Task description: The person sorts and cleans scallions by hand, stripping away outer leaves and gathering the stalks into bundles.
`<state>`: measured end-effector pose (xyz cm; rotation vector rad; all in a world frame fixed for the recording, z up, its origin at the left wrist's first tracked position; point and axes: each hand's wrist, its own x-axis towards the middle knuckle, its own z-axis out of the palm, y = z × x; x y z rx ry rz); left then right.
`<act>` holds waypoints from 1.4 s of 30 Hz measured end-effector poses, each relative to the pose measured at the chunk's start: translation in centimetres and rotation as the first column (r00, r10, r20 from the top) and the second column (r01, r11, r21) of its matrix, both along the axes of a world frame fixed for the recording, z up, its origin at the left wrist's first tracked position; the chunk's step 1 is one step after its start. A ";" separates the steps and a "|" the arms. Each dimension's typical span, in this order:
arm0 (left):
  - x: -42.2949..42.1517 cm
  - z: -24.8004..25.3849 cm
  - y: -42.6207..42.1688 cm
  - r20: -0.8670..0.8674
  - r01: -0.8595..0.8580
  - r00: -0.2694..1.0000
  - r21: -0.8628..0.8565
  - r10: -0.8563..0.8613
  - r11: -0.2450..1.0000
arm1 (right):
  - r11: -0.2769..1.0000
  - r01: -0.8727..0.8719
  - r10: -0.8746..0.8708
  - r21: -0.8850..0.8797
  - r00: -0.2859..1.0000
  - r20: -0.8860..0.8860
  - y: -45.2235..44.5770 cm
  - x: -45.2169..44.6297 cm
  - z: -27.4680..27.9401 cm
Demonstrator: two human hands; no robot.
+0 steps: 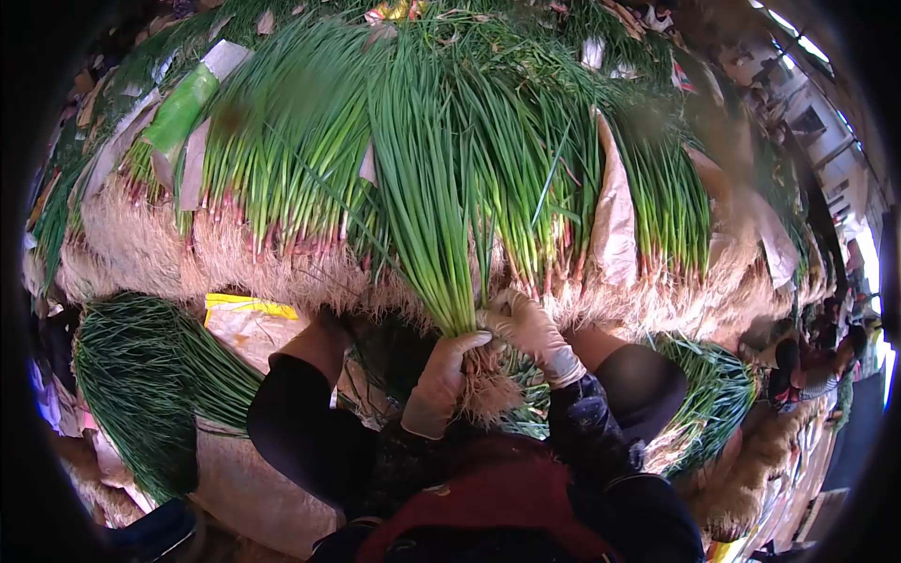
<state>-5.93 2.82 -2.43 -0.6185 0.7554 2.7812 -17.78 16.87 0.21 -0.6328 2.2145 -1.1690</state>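
A bunch of spring onions (436, 225) stands between my knees, its long green leaves fanning away from me and its pale roots (488, 385) hanging down. My gloved left hand (441, 375) is closed round the stems just above the roots, with the thumb across the front. On the other side, my gloved right hand (530, 333) has its fingers curled in against the same stems. What lies behind its fingertips is hidden.
Heaped spring onions (291, 159) lie ahead in a wide row, roots towards me. Brown paper sheets (615, 206) and a green wrapper (180, 113) stick out among them. More bunches lie at left (131, 375) and right (718, 394). Another person (807, 366) sits at far right.
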 end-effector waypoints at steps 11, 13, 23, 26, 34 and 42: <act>1.5 0.5 0.0 0.026 0.016 1.000 -0.024 -0.015 1.000 | 0.932 0.305 -0.352 -0.197 0.893 -0.281 -3.2 2.1 -5.4; 1.6 0.7 0.3 -0.085 -0.015 0.996 0.149 0.028 0.989 | 0.885 0.443 -0.446 -0.143 0.895 0.013 -3.8 2.5 -4.5; 1.1 2.5 -0.1 -0.096 -0.160 0.981 0.106 0.170 0.981 | 0.741 0.304 0.019 0.599 0.882 -0.471 -2.8 -3.8 3.4; 1.0 4.5 0.0 0.001 -0.167 0.986 0.166 0.169 0.972 | 0.704 0.315 0.284 0.636 0.696 -0.660 -2.7 -8.6 -1.8; 0.1 -0.2 -0.8 -0.114 0.051 0.992 -0.035 -0.054 0.998 | 0.962 0.099 -0.046 -0.255 0.977 0.208 0.2 0.9 -0.2; 1.9 3.0 -0.1 0.008 -0.101 0.995 0.041 0.101 0.994 | 0.751 0.587 -0.366 -0.303 0.751 0.549 -3.6 1.9 0.2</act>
